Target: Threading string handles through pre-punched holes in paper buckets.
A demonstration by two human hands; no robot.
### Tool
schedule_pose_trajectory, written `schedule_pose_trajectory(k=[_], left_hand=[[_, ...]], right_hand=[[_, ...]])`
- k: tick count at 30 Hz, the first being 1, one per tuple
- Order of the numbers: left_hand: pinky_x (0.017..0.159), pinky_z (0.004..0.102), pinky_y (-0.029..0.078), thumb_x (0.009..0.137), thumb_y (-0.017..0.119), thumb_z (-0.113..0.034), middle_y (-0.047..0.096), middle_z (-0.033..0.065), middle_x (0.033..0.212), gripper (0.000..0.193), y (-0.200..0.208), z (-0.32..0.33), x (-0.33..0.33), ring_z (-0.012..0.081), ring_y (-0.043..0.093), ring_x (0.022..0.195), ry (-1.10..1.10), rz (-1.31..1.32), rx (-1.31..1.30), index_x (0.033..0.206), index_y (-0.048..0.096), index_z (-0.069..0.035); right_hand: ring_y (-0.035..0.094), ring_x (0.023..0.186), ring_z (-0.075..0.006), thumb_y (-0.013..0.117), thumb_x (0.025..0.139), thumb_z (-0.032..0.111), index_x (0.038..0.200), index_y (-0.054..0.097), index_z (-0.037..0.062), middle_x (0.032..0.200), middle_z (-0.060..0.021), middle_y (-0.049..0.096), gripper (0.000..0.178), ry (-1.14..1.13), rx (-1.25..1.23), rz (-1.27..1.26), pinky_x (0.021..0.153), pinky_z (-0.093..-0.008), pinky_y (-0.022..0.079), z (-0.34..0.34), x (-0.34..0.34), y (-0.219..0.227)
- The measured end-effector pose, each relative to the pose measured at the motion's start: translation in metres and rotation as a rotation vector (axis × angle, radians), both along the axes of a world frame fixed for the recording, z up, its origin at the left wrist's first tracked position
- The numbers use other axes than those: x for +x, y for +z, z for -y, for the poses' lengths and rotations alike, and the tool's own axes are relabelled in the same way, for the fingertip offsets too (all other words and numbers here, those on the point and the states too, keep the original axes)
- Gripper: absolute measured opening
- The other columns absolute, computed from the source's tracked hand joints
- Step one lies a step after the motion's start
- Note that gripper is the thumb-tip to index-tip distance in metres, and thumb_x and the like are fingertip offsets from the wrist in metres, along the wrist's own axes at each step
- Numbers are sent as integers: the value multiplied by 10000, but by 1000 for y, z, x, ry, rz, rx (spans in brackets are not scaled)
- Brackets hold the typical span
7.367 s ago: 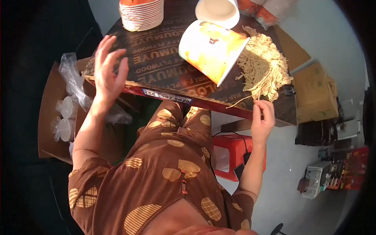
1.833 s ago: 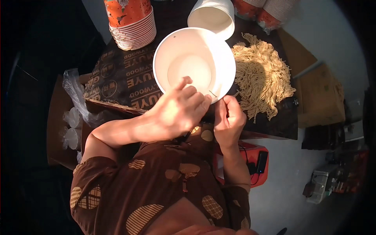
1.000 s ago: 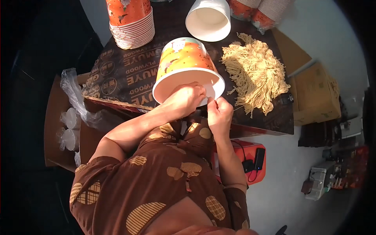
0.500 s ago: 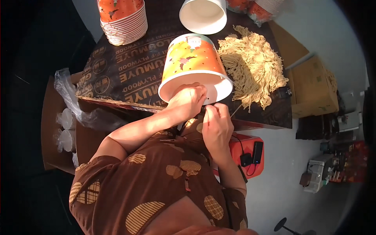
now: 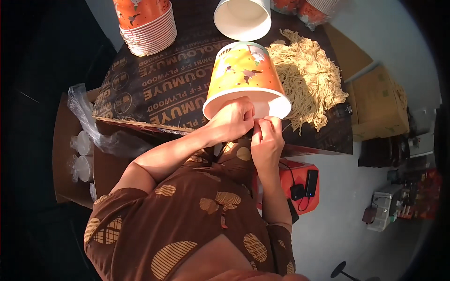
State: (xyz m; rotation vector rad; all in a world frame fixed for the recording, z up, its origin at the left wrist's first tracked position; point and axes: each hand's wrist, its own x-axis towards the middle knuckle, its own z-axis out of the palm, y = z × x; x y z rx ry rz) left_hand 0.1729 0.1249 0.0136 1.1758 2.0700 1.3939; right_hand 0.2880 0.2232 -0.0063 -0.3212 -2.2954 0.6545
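Observation:
A yellow-orange paper tub (image 5: 246, 75) with a printed pattern lies tipped, its white mouth toward me, near the table's front edge. My left hand (image 5: 233, 119) reaches into the mouth with its fingers curled closed; what they grip is hidden. Close beside it, my right hand (image 5: 267, 139) pinches at the lower right of the rim, thumb and fingers pressed together. Whatever sits in that pinch is too small to make out. To the right of the tub, partly behind it, is a heap of cream cord strands (image 5: 316, 79).
On the dark printed plywood table (image 5: 164, 89) stand a stack of orange tubs (image 5: 147, 33) and a white tub (image 5: 243, 18). A carton with clear plastic wrap (image 5: 96, 136) is at left. A cardboard box (image 5: 377, 105) and a red stool (image 5: 302, 206) with a corded black device are at right.
Both hands and the tub have shifted a little to the right. The tub now covers more of the cord heap's left side, and my hands have come closer together.

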Motion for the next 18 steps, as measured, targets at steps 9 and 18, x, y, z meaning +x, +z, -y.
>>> schedule_pose_trajectory(k=[9,18], left_hand=[[485,247,379,805,594,-73,554,10,621,72,7,-10,-9,80,489,536,-58,383,-42,770,584,-11],[477,269,432,849,571,-45,573,40,616,101,4,-15,-8,100,546,525,-103,270,-111,760,576,4]], right_hand=[[582,802,-365,616,784,-38,819,564,-29,928,-164,538,63,10,-93,40,684,-433,480,-1,2,2],[604,574,-365,624,884,103,842,580,6,616,-174,581,114,52,-239,208,543,-423,469,-10,24,17]])
